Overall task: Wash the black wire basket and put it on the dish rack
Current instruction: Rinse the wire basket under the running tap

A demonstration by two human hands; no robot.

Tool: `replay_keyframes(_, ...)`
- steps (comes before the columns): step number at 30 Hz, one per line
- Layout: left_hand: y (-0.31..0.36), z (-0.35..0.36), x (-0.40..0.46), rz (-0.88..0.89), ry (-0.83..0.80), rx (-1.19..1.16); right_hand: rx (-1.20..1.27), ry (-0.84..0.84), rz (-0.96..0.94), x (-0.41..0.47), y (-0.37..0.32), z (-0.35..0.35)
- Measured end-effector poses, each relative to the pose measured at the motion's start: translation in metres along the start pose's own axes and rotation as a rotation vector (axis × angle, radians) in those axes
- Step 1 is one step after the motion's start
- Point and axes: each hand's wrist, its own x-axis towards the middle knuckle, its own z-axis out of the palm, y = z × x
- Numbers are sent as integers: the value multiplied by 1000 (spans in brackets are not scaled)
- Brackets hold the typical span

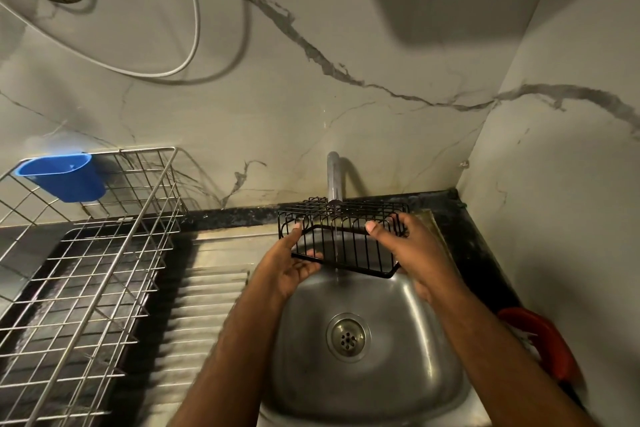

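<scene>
The black wire basket (349, 236) is held tilted over the steel sink (408, 350), right under the tap (334, 180). A thin stream of water runs through its bars into the bowl. My left hand (291, 262) grips the basket's left end, thumb on the upper rim and fingers under the lower edge. My right hand (408, 246) grips the right end, thumb over the front bars. The metal dish rack (86, 270) stands to the left of the sink on the counter.
A blue plastic cup holder (64, 177) hangs on the rack's far rim. A ribbed steel drainboard (204, 305) lies between rack and sink. A red object (547, 340) sits at the sink's right edge. Marble walls close in behind and to the right.
</scene>
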Motion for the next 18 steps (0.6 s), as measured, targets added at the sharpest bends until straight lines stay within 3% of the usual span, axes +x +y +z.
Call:
replay_keyframes(9, -11, -10, -6, 11, 25, -257, 42, 16, 9, 3, 4, -2)
replay_keyframes(18, -10, -18, -11, 87, 50, -276, 105, -48, 28, 2, 1, 7)
